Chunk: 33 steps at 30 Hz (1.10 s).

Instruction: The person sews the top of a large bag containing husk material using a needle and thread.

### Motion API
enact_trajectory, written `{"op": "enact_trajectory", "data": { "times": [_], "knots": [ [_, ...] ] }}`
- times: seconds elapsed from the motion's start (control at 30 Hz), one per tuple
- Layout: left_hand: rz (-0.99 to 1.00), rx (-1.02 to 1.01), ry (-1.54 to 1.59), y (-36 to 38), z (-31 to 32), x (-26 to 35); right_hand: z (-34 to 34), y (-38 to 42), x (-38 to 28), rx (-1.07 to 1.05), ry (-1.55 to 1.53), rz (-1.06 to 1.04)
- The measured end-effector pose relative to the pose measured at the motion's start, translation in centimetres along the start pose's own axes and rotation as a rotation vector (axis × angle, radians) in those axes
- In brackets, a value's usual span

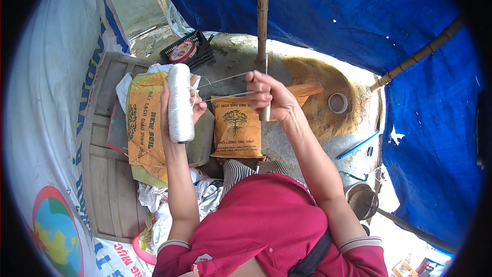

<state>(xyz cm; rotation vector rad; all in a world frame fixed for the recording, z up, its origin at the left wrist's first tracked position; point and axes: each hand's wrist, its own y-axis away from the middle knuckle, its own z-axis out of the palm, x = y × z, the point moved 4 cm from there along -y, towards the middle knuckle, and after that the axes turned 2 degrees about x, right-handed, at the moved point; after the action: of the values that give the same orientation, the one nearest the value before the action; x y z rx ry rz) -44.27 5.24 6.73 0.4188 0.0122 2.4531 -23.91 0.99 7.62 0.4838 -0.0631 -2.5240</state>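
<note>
My left hand is wrapped round a tall spool of white string, thumb on one side and fingers on the other. Two strands of string run taut from the spool side across to my right hand. That hand is closed on the strands and on a tool with a pale handle and a thin metal shaft pointing up. Below the strands stands an orange NEW SOIL bag with a tree print. Beside the spool lies another yellow soil bag.
Behind is a black basket with a red label. Brown loose material is heaped at right, with a round ring on it. A bamboo pole stands ahead, before a blue tarp. A blue stick lies on the floor.
</note>
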Motion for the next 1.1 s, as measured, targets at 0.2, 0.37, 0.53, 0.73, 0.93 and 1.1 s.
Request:
{"op": "enact_trajectory", "data": {
  "times": [0.2, 0.37, 0.53, 0.73, 0.93, 1.1],
  "knots": [
    [-0.023, 0.136, -0.331, 0.3, 0.4, -3.7, -0.4, 1.0, -1.8, -0.070, -0.526, -0.241],
    [-0.043, 0.011, -0.280, 0.2, -1.8, -6.6, -0.1, 2.2, -2.3, -0.077, -0.499, -0.275],
    [0.001, 0.042, -0.206, 0.8, -1.0, -6.3, -0.9, 3.5, -4.0, 0.058, -0.250, -0.438],
    [-0.013, 0.218, -0.326, 0.8, -2.4, -7.3, -2.3, 4.5, -5.1, 0.829, 0.990, -0.567],
    [0.311, 0.469, -0.498, 0.5, -2.3, -8.7, 1.9, 1.5, 0.9, 0.472, 1.339, -0.067],
    [0.432, 0.446, -0.784, 0.7, -1.2, -7.7, 0.8, -0.4, 3.5, 0.361, 1.390, -0.110]
  ]
}}
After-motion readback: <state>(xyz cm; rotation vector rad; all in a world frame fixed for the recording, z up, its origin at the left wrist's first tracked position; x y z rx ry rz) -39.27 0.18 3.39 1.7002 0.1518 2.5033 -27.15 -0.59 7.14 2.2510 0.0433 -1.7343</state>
